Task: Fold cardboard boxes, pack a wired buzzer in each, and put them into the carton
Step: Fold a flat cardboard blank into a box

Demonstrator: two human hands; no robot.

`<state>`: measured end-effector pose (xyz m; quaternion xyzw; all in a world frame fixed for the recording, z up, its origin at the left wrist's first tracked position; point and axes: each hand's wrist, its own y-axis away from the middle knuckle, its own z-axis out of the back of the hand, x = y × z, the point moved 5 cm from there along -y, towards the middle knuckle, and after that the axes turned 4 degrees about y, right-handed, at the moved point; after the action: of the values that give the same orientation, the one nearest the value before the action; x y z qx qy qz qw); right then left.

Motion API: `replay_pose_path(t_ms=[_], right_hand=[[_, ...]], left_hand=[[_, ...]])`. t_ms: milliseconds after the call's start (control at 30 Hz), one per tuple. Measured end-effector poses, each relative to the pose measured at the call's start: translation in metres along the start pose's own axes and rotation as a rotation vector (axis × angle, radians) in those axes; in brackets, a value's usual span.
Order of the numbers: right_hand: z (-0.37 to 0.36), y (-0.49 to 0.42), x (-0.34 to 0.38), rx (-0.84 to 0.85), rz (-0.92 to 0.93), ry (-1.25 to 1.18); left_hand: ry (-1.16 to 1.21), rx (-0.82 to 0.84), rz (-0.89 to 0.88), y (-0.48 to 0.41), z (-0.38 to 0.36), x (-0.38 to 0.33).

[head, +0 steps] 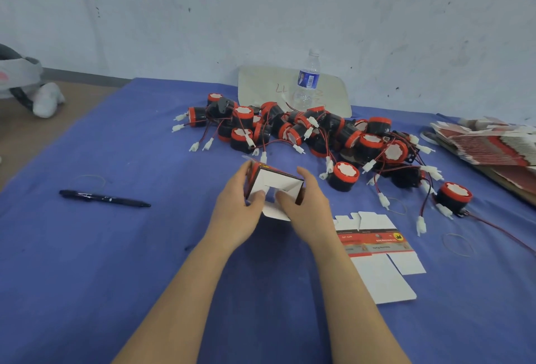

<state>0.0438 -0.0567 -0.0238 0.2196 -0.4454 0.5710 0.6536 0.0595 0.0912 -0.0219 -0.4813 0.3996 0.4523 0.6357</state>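
Observation:
A small red-and-white cardboard box [275, 182], half folded with its open end toward me, is held above the blue cloth in the middle. My left hand [236, 207] grips its left side, thumb pressing a white flap. My right hand [304, 204] grips the right side, thumb on the inner flap. Behind them lies a pile of black-and-red wired buzzers [304, 131] with white connectors. One single buzzer [343, 176] sits just right of the box. A flat unfolded box blank [377, 250] lies to the right of my right forearm.
A stack of flat box blanks [490, 146] lies at the right edge. A water bottle [307, 82] stands by the wall in front of a white board [261, 88]. A black pen [104, 198] lies on the left. Rubber bands [458, 244] lie on the blue cloth [116, 276].

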Motion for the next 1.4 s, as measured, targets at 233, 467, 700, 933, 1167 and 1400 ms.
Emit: replay_pose_path(t_ms=[233, 467, 700, 933, 1167, 1400], right_hand=[[-0.002, 0.007, 0.024, 0.128, 0.120, -0.317], [-0.006, 0.015, 0.032, 0.323, 0.183, -0.382], [-0.003, 0.011, 0.035, 0.039, 0.204, -0.456], [-0.005, 0.006, 0.021, 0.150, 0.006, -0.625], [-0.003, 0.004, 0.010, 0.048, -0.122, -0.608], [0.003, 0.003, 0.008, 0.029, -0.151, -0.654]], left_hand=[[0.166, -0.188, 0.090, -0.001, 0.012, 0.002], [0.419, -0.214, 0.177, -0.002, 0.015, 0.000], [0.423, -0.116, 0.131, 0.000, 0.004, -0.010], [0.386, -0.147, 0.117, -0.003, 0.007, -0.003], [0.226, -0.041, -0.023, 0.000, -0.001, -0.011], [0.196, 0.170, -0.024, 0.005, -0.004, -0.017]])
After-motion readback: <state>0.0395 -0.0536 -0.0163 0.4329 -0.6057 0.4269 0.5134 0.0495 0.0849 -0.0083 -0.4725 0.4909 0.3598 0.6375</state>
